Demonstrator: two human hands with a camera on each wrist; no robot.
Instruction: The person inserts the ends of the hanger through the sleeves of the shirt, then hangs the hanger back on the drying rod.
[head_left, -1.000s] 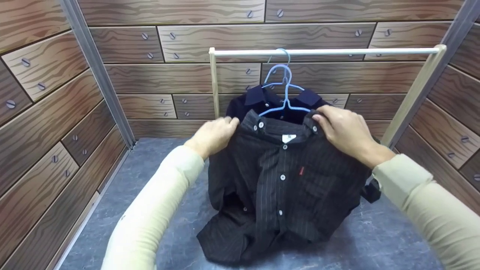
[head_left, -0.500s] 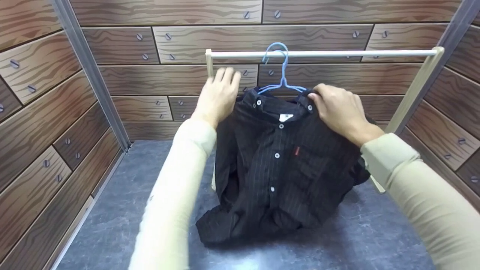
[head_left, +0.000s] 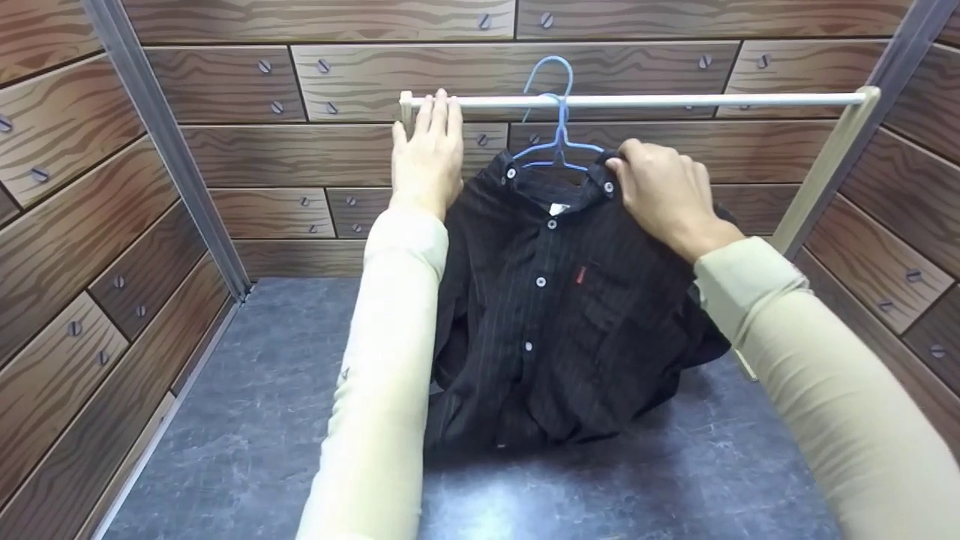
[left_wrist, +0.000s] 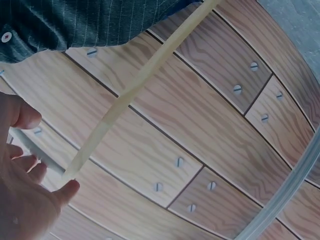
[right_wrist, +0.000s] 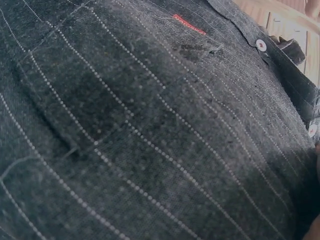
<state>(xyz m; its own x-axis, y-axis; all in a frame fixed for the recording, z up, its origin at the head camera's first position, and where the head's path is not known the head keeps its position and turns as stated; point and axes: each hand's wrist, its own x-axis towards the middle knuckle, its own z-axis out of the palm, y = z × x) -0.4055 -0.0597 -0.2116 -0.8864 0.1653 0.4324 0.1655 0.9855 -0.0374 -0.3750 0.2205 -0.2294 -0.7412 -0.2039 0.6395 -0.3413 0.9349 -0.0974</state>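
A dark pinstriped button-up shirt (head_left: 495,292) hangs on a blue hanger (head_left: 550,58) whose hook stands at and above the white rail (head_left: 660,100). My right hand (head_left: 664,187) pinches the shirt by the collar and shoulder; its chest pocket and red tag (right_wrist: 189,24) fill the right wrist view. My left hand (head_left: 427,165) has its fingers straight and lies over the rail's left end. In the left wrist view, its fingers (left_wrist: 36,171) are around the rail's end, by the post (left_wrist: 132,90). Whether they touch it I cannot tell. A second blue hook (head_left: 561,101) crosses the rail behind.
The wooden rack's right post (head_left: 817,172) stands beyond my right hand. Plank-patterned walls (head_left: 225,82) enclose the sides and back, joined by grey corner strips (head_left: 161,150). A dark grey marbled tabletop (head_left: 285,375) lies below.
My left hand has let go of the shirt's shoulder and moved up to the rail's left end. My right hand has lifted the shirt and hanger, bringing the hook above the rail.
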